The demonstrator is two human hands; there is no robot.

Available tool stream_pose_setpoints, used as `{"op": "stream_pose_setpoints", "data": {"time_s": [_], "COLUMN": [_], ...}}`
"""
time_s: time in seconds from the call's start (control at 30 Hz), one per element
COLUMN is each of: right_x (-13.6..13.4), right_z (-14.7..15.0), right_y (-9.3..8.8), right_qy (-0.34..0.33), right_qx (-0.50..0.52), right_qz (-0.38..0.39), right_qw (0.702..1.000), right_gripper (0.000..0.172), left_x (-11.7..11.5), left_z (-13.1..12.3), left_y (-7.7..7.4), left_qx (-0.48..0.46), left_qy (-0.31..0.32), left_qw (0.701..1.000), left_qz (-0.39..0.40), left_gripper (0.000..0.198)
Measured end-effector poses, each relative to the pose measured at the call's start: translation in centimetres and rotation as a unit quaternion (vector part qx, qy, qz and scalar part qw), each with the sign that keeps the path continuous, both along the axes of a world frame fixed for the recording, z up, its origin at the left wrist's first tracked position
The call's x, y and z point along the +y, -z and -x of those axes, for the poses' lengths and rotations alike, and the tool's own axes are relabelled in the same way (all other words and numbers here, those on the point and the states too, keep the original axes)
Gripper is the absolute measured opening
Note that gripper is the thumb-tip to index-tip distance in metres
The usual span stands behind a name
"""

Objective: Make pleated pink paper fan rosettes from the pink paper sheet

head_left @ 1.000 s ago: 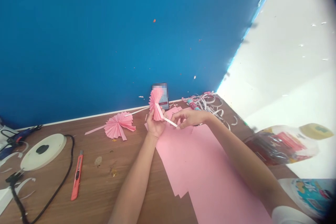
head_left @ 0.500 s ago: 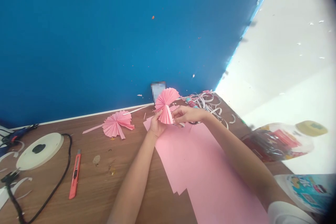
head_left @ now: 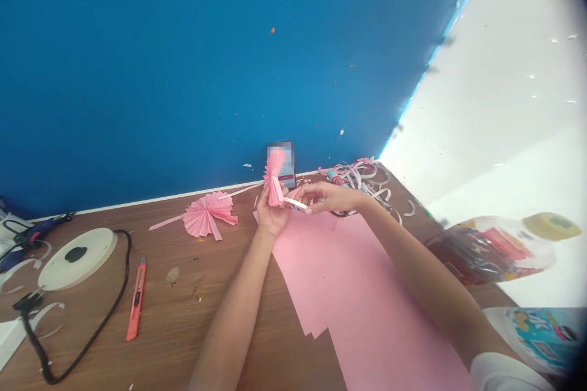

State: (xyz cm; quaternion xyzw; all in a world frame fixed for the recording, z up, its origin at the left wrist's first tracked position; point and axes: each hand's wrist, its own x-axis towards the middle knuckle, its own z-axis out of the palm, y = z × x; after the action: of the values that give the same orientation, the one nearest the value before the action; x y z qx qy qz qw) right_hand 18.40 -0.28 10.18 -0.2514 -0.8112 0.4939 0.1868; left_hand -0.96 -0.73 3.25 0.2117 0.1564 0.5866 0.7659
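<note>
My left hand [head_left: 273, 220] is closed on a pleated pink paper fan [head_left: 274, 188], held upright and seen nearly edge-on. From the fan's lower edge a thin white strip [head_left: 294, 202] runs across to my right hand [head_left: 331, 197], whose thumb and fingers pinch its other end. Both hands are above sheets of pink paper [head_left: 321, 263] on the brown table. To the left lies a second pleated fan [head_left: 205, 215], opened out, with narrow paper strips sticking out from it.
A phone [head_left: 288, 174] leans on the blue wall behind the held fan. Curled white strips [head_left: 362, 177] lie in the back corner. On the left are a red cutter knife [head_left: 136, 302], a round white disc [head_left: 87, 256] and a black cable [head_left: 103, 324]. A bottle [head_left: 499, 247] stands at right.
The fan in my left hand has turned from face-on to nearly edge-on. My right hand has drawn away from it slightly, and the white strip now stretches between them.
</note>
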Motion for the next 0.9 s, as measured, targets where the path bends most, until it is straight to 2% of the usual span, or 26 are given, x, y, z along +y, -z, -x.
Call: {"op": "stream_pose_setpoints", "data": {"time_s": [0.27, 0.4, 0.57, 0.7, 0.9], "right_x": [-0.2, -0.3, -0.2, 0.2, 1.0], "right_z": [0.3, 0.7, 1.1, 1.2, 1.1], "right_y": [-0.2, -0.2, 0.3, 1.0, 2.1], "right_qy": [0.054, 0.113, 0.197, 0.217, 0.242], "right_qx": [0.05, 0.066, 0.087, 0.071, 0.078], "right_qz": [-0.009, -0.073, -0.156, -0.195, -0.226], "right_qw": [0.997, 0.989, 0.964, 0.954, 0.94], "right_gripper": [0.033, 0.033, 0.027, 0.023, 0.02], "left_x": [-0.3, -0.5, -0.6, -0.4, -0.2], "left_z": [-0.6, -0.6, -0.3, -0.4, -0.8], "left_y": [-0.2, -0.4, -0.4, -0.2, 0.4], "left_qx": [0.012, 0.013, 0.006, 0.024, 0.031], "left_qy": [-0.001, 0.018, 0.044, 0.035, 0.065], "left_qw": [1.0, 1.0, 0.999, 0.999, 0.997], "left_qz": [-0.002, -0.005, -0.012, -0.01, -0.031], "left_gripper": [0.032, 0.031, 0.033, 0.033, 0.031]}}
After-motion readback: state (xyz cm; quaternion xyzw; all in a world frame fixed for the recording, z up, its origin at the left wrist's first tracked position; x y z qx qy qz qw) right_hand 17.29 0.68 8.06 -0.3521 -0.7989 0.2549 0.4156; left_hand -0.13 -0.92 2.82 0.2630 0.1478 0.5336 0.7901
